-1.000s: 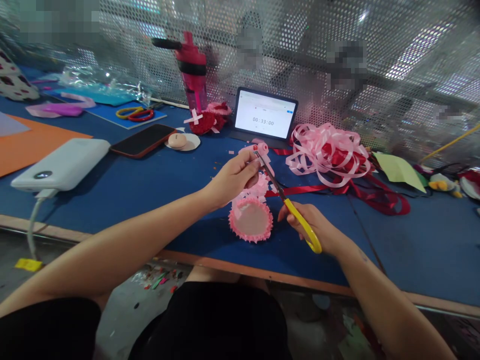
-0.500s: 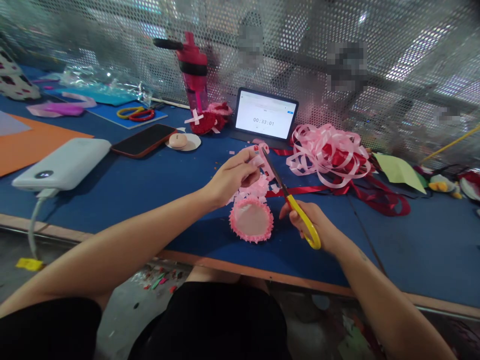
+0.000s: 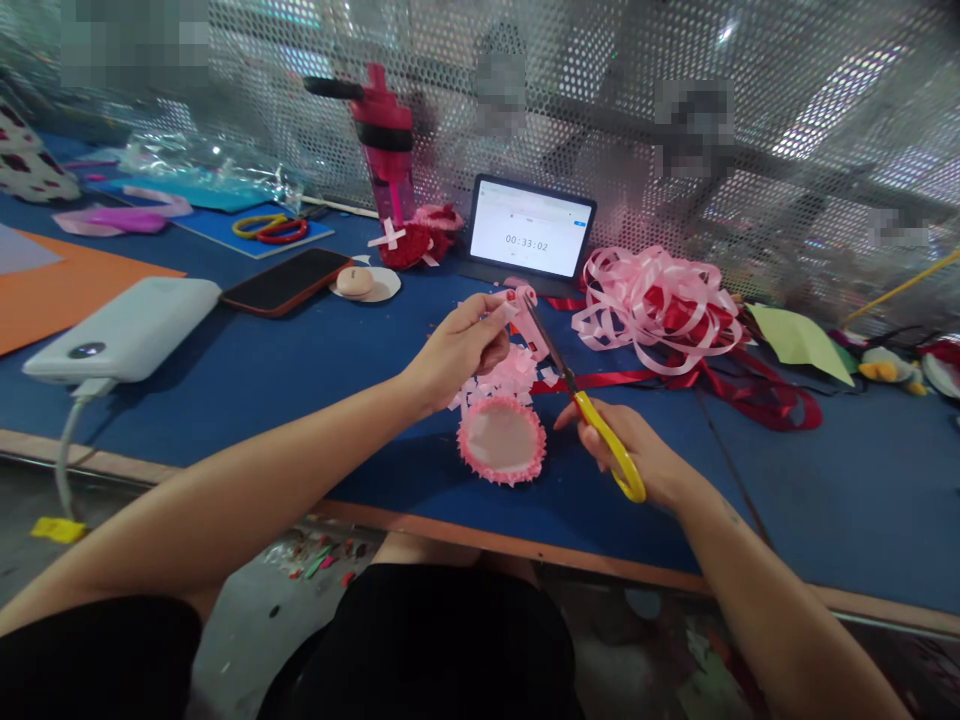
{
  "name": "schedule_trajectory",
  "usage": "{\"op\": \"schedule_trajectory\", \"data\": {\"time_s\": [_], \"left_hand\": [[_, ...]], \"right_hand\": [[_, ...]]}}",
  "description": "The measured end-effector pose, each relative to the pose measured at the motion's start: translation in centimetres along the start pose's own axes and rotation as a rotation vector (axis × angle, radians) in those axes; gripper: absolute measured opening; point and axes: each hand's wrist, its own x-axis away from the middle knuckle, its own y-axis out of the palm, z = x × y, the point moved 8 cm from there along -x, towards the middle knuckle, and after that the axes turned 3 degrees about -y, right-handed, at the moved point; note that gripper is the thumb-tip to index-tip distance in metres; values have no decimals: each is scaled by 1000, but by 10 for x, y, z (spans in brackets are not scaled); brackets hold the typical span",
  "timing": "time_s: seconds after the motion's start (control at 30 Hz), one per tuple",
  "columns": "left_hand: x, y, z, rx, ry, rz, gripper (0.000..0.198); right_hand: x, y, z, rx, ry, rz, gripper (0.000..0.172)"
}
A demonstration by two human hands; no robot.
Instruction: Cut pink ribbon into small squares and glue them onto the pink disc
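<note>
A: Grip state, both sides?

B: Left hand [image 3: 465,350]: narrow grip, thumb and fingertips pinching a small pink piece [image 3: 508,313]. Right hand [image 3: 637,450]: grip wrapped on the yellow handles of the scissors [image 3: 611,440].

A: Blades?

B: Pointing up and away, tips right by the left fingertips. They look close together. Can't tell if they bite into anything.

A: Where's the pink piece?

B: Raised over the middle of the counter [image 3: 405,460]. There's also a pink item [image 3: 536,335] just past the fingertips, partly behind the blades. Outline too small to make out.

A: Below that?

B: Heap of pink scraps [image 3: 511,372] under the left hand. Nearer the person, a round disc [image 3: 502,438], pale centre, frilly pink rim. Not in either hand.

A: Surroundings?

B: Tablet [image 3: 531,228] propped behind, reads 00:33:02. Pink ribbon tangle [image 3: 652,310] to its right, dark red ribbon [image 3: 780,400] trailing from it. Left side: phone [image 3: 289,282], white power bank [image 3: 127,325] with cable plugged in. Pink tumbler [image 3: 386,140] upright near the perforated screen [image 3: 450,50].
</note>
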Motion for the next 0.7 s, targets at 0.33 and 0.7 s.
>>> {"op": "schedule_trajectory", "data": {"time_s": [0.33,0.7], "left_hand": [[2,2,4,-26,41,10,16],[0,1,-2,-49,-2,-29,19]], "right_hand": [[0,-2,-11,95,5,-5,57],[-2,-1,-12,171,-17,-46,60]]}}
